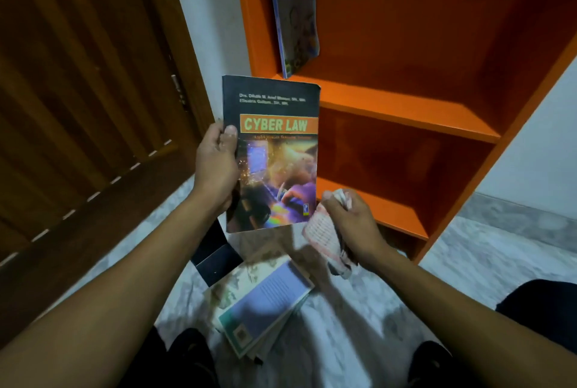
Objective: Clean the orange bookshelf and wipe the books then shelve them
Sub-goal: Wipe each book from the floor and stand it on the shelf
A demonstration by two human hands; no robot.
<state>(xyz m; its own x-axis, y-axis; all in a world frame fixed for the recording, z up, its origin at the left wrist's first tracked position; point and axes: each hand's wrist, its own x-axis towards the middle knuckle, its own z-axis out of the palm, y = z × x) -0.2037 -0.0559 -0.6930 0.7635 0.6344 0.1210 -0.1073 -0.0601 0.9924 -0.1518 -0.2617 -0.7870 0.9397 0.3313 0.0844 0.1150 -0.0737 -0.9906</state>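
My left hand (217, 166) grips the left edge of a dark book titled "Cyber Law" (274, 150), held upright with its front cover facing me. My right hand (349, 219) is closed on a crumpled pink-and-white cloth (324, 234), which sits just off the book's lower right corner. Behind them stands the orange bookshelf (406, 106). One thin blue book (293, 13) leans upright at the left end of its upper shelf. The two lower shelves show no books. On the floor below my hands lies a loose pile of books (265, 294).
A brown wooden door (87, 91) fills the left side, close to the shelf. The floor (468, 266) is pale marbled tile. My knees in dark trousers (537, 309) frame the pile of books. A white wall (546, 153) runs to the right of the shelf.
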